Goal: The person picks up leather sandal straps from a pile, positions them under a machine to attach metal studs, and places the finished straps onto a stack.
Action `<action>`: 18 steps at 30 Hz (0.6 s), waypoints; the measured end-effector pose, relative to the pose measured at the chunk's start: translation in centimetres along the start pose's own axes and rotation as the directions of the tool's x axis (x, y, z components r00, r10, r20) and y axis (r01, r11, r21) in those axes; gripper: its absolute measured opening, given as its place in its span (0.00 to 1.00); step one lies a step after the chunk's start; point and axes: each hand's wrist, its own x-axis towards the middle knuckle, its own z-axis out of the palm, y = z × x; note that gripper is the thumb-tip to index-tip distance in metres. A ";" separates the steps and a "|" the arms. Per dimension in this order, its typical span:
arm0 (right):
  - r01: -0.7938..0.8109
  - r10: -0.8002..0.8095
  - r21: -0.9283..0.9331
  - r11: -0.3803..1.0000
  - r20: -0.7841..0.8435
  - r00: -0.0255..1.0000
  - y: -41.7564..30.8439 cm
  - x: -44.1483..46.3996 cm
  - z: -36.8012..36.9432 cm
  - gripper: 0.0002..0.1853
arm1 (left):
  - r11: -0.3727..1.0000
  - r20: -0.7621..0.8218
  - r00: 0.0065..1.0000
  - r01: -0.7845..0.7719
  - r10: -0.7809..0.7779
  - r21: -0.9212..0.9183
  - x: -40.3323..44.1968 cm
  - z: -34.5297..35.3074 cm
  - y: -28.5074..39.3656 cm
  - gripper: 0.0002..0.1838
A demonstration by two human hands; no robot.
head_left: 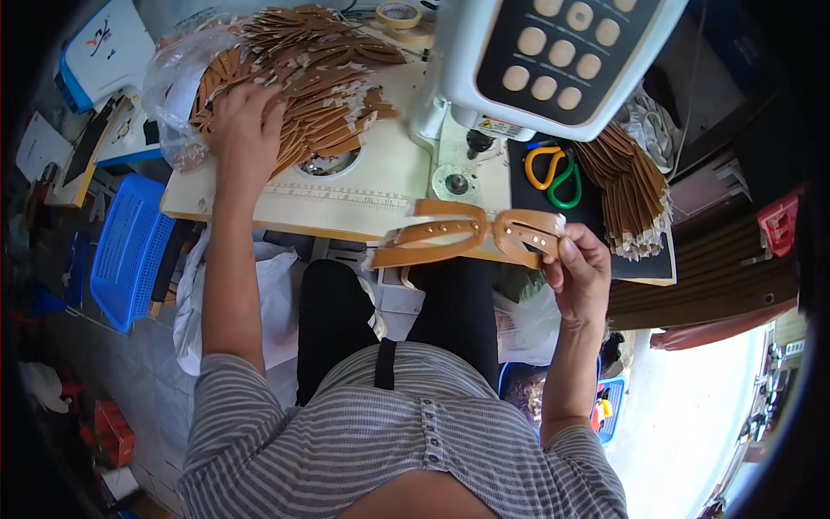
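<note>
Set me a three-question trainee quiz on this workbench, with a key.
1. Multiple choice: How is the tan strap piece held?
A) By the left hand only
B) By the right hand only
C) By both hands
2. True or false: The left hand is on the pile of brown strips.
3. Fill in the blank: Next to the orange loop handle is a ____ one.

Key: 1. B, the right hand; 2. True; 3. green.

Before me, the desk [285, 210] holds the big strap pile [320, 78] at left, the machine [536, 65] right of it, then scissors [553, 173] and a second stack [624, 186] at the right. A basket [131, 251] sits beyond the desk's left end, on what I can't quite tell.
</note>
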 end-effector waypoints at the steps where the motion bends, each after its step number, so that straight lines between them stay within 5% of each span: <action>1: -0.015 0.015 0.043 0.999 -0.006 1.000 0.4 0.3 0.3 0.06 | 0.958 0.115 0.979 0.188 -0.166 -0.216 -1.6 -1.0 1.2 0.06; 3: -0.055 0.053 0.134 0.989 0.016 0.998 1.1 0.9 0.9 0.06 | 0.638 0.601 0.745 0.619 -0.290 -0.459 -5.7 -3.1 2.2 0.04; 5: -0.137 0.127 0.159 0.978 0.068 0.990 1.6 1.4 1.6 0.06 | 0.399 0.812 0.568 0.719 0.136 -0.570 -10.3 -3.0 2.4 0.02; 6: -0.178 0.164 0.156 0.972 0.100 0.981 1.9 1.7 2.0 0.06 | 0.366 0.875 0.461 0.797 0.148 -0.481 -9.8 -3.9 5.4 0.05; 7: -0.203 0.188 0.139 0.969 0.119 0.975 2.5 2.1 2.4 0.07 | 0.359 0.743 0.628 0.654 0.233 -0.665 -12.3 -1.7 5.9 0.12; 9: -0.259 0.243 0.095 0.961 0.155 0.958 3.5 3.0 3.3 0.07 | 0.094 0.618 0.786 0.615 0.012 -0.783 -12.5 0.3 9.1 0.16; 13: -0.200 0.209 -0.091 0.976 0.099 0.973 3.8 4.9 5.1 0.07 | -0.279 0.622 0.745 0.560 -0.241 -0.780 -9.5 3.6 12.5 0.19; 18: -0.101 0.113 -0.215 0.971 0.043 0.993 3.8 7.1 4.8 0.06 | -0.190 0.681 0.692 0.654 -0.241 -0.732 -7.6 6.1 12.8 0.17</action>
